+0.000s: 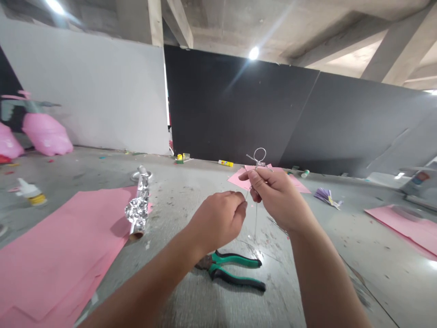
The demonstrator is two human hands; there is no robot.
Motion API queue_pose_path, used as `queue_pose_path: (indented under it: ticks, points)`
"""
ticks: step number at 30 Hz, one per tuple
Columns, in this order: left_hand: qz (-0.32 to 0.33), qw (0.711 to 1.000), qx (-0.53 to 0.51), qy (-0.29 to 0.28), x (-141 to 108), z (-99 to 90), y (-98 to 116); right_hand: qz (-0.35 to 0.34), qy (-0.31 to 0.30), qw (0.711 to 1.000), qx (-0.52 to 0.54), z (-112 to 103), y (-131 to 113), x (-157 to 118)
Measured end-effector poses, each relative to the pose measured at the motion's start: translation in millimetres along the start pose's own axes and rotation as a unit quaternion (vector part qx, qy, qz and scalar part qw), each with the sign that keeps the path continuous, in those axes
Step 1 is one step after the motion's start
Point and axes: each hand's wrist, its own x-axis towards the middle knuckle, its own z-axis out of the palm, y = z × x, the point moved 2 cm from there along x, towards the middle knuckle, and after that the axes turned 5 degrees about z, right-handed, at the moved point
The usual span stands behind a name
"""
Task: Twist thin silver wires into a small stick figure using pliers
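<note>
Beyond the pliers (236, 260), my right grip (278, 193) pinches the wire (260, 164) below its loop (265, 156) and my left grip (218, 218) pinches a strand, so I judge too hard a tug could warp that loop.

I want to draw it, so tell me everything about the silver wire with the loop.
The thin, silvery, metal-looking wire has a round loop above a twisted part, with a short stub poking sideways. The bare right hand pinches it below; the bare left hand holds a strand. Another strand hangs down.
</note>
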Motion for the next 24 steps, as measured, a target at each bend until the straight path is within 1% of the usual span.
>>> queue_pose_path:
  ticks: [4,6,8,10,12,13,14,16,17,18,20,24]
  points:
    - [-0.001,0.995,0.09,-0.039,-1,-7.8,0,0.011,-0.004,1.0,0.024,-2,3,1]
    - [-0.003,0.991,0.124,-0.043,-1,-11.3,0,0.014,-0.001,0.999,0.033,-2,5,2]
    - [-0.005,0.993,0.115,-0.034,-1,-13.2,-1,0.011,-0.001,0.999,0.046,-2,6,3]
    - [-0.012,0.999,0.051,-0.007,0,-12.9,-1,0.002,-0.003,0.998,0.06,0,6,3]
    - [-0.034,0.997,-0.071,0.022,1,-9.9,-4,-0.015,-0.012,0.997,0.069,2,4,2]
    - [-0.05,0.987,-0.146,0.033,2,-7.4,-5,-0.025,-0.02,0.997,0.074,3,3,1]
    - [-0.066,0.972,-0.223,0.041,2,-4.5,-6,-0.035,-0.027,0.996,0.079,3,1,1]
    - [-0.1,0.93,-0.351,0.046,3,1.5,-8,-0.05,-0.035,0.995,0.085,5,-1,-1]
    - [-0.113,0.911,-0.393,0.045,3,4.0,-9,-0.055,-0.035,0.994,0.082,5,-3,-1]
    - [-0.124,0.899,-0.419,0.043,4,5.8,-10,-0.06,-0.032,0.995,0.077,5,-4,-1]
    - [-0.135,0.891,-0.432,0.033,4,7.6,-10,-0.067,-0.035,0.995,0.065,6,-6,-2]
    - [-0.126,0.904,-0.407,0.032,3,6.3,-11,-0.07,-0.042,0.995,0.057,7,-6,-2]
